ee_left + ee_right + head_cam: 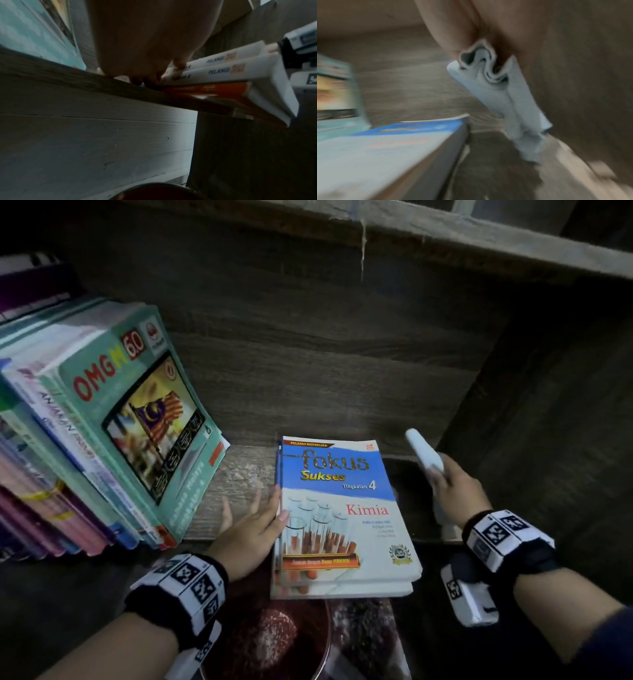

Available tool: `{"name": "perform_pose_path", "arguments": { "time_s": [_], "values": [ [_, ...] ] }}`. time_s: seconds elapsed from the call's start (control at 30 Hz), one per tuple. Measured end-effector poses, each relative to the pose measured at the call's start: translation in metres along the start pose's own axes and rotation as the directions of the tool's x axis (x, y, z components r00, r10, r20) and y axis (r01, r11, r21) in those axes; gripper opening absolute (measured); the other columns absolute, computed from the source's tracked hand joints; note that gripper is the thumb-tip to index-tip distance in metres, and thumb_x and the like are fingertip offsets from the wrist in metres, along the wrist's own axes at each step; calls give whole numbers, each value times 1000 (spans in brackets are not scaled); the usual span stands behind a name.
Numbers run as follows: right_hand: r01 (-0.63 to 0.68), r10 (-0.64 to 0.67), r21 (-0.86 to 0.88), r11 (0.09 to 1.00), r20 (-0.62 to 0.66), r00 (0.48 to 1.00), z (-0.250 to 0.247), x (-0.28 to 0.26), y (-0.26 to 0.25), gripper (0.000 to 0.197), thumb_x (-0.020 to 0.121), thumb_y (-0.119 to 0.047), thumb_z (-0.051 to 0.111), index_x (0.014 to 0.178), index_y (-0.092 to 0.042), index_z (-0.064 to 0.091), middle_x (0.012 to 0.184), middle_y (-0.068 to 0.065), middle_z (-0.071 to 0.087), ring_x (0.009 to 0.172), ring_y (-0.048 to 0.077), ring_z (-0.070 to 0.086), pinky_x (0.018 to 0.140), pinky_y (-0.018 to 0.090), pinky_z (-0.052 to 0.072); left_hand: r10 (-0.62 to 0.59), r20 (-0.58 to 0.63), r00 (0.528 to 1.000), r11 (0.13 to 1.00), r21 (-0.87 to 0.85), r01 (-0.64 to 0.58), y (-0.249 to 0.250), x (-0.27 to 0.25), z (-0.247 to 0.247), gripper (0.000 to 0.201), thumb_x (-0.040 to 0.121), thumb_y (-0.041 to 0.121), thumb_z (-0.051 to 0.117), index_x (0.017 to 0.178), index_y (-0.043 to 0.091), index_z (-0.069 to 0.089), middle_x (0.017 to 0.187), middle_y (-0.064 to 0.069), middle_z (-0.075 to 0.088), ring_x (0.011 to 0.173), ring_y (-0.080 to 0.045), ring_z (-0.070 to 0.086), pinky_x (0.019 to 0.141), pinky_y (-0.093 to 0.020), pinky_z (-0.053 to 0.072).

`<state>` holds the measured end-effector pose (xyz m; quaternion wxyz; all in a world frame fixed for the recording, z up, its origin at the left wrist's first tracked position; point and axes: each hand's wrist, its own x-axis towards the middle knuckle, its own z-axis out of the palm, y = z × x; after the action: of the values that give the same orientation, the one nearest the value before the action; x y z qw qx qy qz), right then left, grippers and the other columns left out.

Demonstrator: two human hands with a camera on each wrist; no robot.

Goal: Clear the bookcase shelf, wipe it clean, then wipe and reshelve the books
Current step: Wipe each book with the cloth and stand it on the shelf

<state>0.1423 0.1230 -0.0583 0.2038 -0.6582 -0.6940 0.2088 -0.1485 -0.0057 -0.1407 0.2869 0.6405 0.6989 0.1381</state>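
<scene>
Left hand, fingers spread, touches the spine side of stacked Kimia books on the shelf; right hand clutches a folded cloth.

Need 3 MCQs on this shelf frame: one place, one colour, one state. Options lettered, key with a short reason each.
1. Where does the Kimia book lie?
A. flat on top of the stack on the shelf
B. upright in the left row
C. in the right hand

2. What colour is the cloth?
A. red
B. pale blue
C. black

3. What is the left hand doing?
A. gripping the cloth
B. hanging idle
C. touching the stack's spine side

Key: 1 A, its cover faces up on the stack, overhanging the shelf edge. 2 B, it shows pale blue in the right wrist view. 3 C, the fingers rest against the spines; the right hand holds the cloth.
</scene>
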Motion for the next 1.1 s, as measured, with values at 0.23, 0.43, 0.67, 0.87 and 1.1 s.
{"name": "perform_pose_path", "arguments": {
  "time_s": [0.23,0.43,0.67,0.87,1.1],
  "values": [
    [377,-255,-240,895,420,871,12,-14,-47,54,100,-41,41,150,-37,21,157,8,26,144,25,25,116,36,22,32,-38,999,999,-10,-32,9,4,7,67,95,57,1,153,25,-12,160,12,8,142,0,-23,103,-43,-38],
    [485,-164,-421,766,602,781,46,8,-50,62,98,-59,15,152,-38,-7,159,2,-21,145,26,-21,118,45,-8,64,-243,968,996,70,-48,10,0,25,69,89,62,-16,152,31,-15,158,21,-9,142,5,-19,108,-41,-33],
    [488,-118,-567,663,565,817,69,44,-56,63,98,-58,13,150,-36,-14,159,2,-21,147,29,-16,119,47,-5,90,-301,949,971,238,-17,5,-3,33,60,102,38,-7,153,15,15,156,9,24,143,-10,28,115,-38,-15],
    [469,-187,-546,694,493,850,91,45,-73,63,99,-57,14,152,-33,-11,160,3,-18,147,29,-14,118,50,-7,93,-362,928,989,145,-43,6,-1,39,69,99,46,-11,153,16,20,154,11,27,144,-6,22,116,-41,-9],
    [562,-254,-517,645,548,797,93,10,-76,63,98,-58,12,151,-35,-13,159,1,-22,146,28,-18,118,47,-9,82,-421,903,993,109,-39,9,-1,40,82,79,58,-36,150,29,-10,157,21,1,143,7,-7,117,-40,-17]
  ]
}}
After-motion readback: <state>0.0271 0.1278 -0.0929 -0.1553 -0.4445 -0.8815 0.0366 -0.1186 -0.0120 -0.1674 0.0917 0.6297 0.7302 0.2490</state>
